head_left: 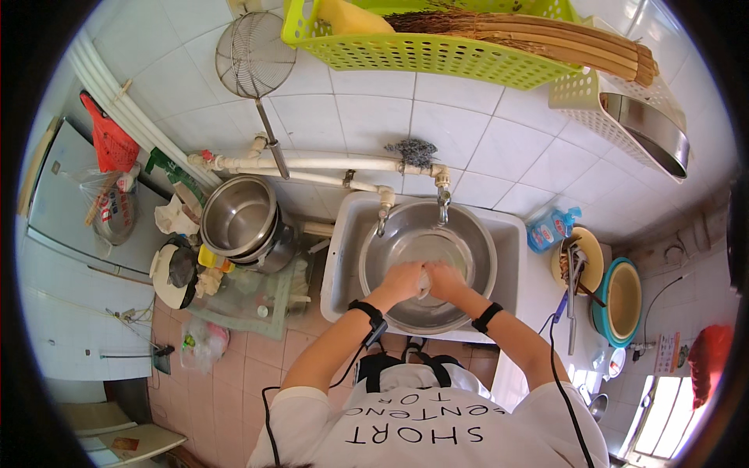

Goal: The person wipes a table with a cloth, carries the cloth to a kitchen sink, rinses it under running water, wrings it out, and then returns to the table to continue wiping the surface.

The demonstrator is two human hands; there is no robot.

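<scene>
Both my hands are over a large stainless steel basin (485, 242) set inside a white sink (511, 265). My left hand (402, 281) and my right hand (445, 280) are closed and pressed together near the basin's front. Between them shows a small whitish piece (424, 284), which looks like a wrung cloth; most of it is hidden by the fingers. The bottom of the basin appears to hold some water. Two taps, a left tap (383, 222) and a right tap (444, 212), hang above the basin's far rim.
Stacked steel pots (238, 214) stand left of the sink. To the right are a blue bottle (550, 229), a utensil bowl (594, 261) and a teal basin (598, 321). A wire strainer (256, 58) and a green basket (437, 58) hang on the wall.
</scene>
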